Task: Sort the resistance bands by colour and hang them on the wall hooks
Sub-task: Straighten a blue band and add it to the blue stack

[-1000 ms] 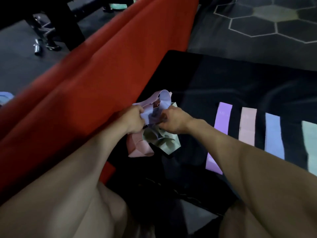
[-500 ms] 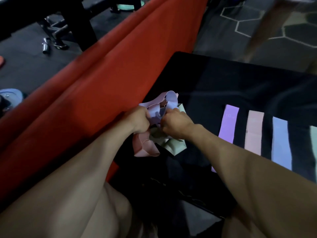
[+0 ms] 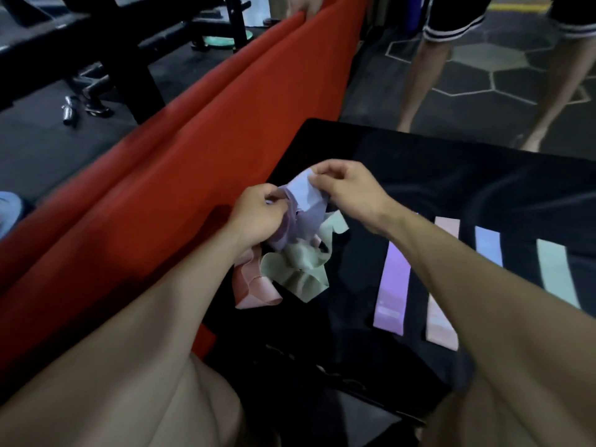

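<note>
A tangled bunch of resistance bands sits on the black mat [image 3: 419, 175]. My right hand [image 3: 350, 191] pinches the upper edge of a light blue band [image 3: 306, 201] and lifts it from the bunch. My left hand [image 3: 261, 214] grips the bunch where purple and blue bands cross. A pale green band [image 3: 300, 269] and a pink band [image 3: 254, 288] hang crumpled below my hands. To the right, flat bands lie side by side: purple [image 3: 393, 285], pink [image 3: 442, 317], light blue [image 3: 488, 243] and pale green [image 3: 558, 272]. No wall hooks are in view.
A red cloth [image 3: 161, 195] runs diagonally along the mat's left edge, held at its far end by another hand [image 3: 303, 4]. A person's bare legs [image 3: 419, 75] stand beyond the mat. Black gym equipment [image 3: 106, 53] and a small dumbbell [image 3: 69, 109] lie at the upper left.
My right hand has risen and pulled the light blue band up out of the bunch. My left hand keeps its grip. The view tilted up, revealing the standing person's legs.
</note>
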